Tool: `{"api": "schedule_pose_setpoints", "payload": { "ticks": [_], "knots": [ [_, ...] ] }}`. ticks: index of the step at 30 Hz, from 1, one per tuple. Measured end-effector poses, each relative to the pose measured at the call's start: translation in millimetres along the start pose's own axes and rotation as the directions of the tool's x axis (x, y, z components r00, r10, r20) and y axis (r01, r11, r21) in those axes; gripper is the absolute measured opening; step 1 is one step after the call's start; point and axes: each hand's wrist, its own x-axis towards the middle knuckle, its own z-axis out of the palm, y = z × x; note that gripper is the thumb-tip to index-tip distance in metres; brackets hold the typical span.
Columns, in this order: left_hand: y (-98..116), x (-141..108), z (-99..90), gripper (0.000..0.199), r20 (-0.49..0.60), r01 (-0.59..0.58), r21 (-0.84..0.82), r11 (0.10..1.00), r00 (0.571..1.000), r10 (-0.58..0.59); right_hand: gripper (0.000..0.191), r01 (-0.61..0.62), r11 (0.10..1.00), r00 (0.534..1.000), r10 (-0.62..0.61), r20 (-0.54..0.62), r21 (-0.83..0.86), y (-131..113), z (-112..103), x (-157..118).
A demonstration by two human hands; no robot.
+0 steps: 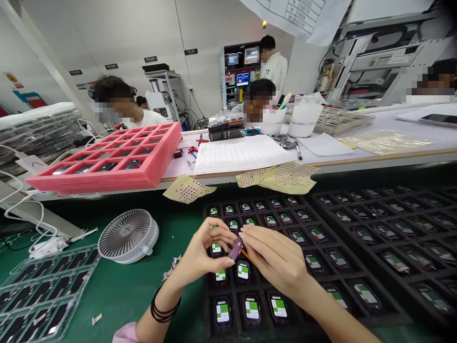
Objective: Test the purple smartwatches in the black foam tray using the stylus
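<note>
1. While pinched between the fingertips of the left hand (203, 250) and the right hand (274, 257), a small purple plastic piece (235, 249) low over a black tray (206, 295), both hands narrow and almost touching
2. Beside the purple piece, a thin orange stick (247, 257) under the right fingers, its link to the piece hidden
3. Probably light, stiff and slippery, so best taken by its edges with the fingertips; the orange stick likely thin enough to need a careful, close grip
4. Directly below, rows of watch-shaped devices (243, 271) with green-and-white labels, in separate tray pockets, their screens possibly fragile
5. Underfoot of the tray, a green mat (143, 295), with a white desk fan (124, 236) and a clear plastic tray (46, 295) to the left
6. Farther off, a long white table (392, 159) carrying a red foam tray (103, 157), a paper form (239, 155) and perforated yellow sheets (282, 177)
7. Around that table, seated co-workers (150, 119) and a standing person in a white coat (273, 69), with a bright factory room and test equipment (241, 66) behind
</note>
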Motion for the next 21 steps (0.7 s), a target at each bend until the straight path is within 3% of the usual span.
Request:
{"api": "schedule_pose_setpoints", "payload": {
  "ticks": [11,21],
  "knots": [
    [6.9,-3.1,-0.3,0.049,-0.006,-0.031,-0.011,0.999,1.0,0.031,0.036,0.069,0.996,0.998,-0.068,0.016,-0.053,-3.5,-0.7,2.1],
    [5.8,-4.2,-1.7,0.053,0.019,-0.009,-0.002,1.0,1.0,0.009,0.027,0.151,0.983,0.986,-0.143,0.084,-0.101,-3.0,-5.7,1.8]
  ]
}}
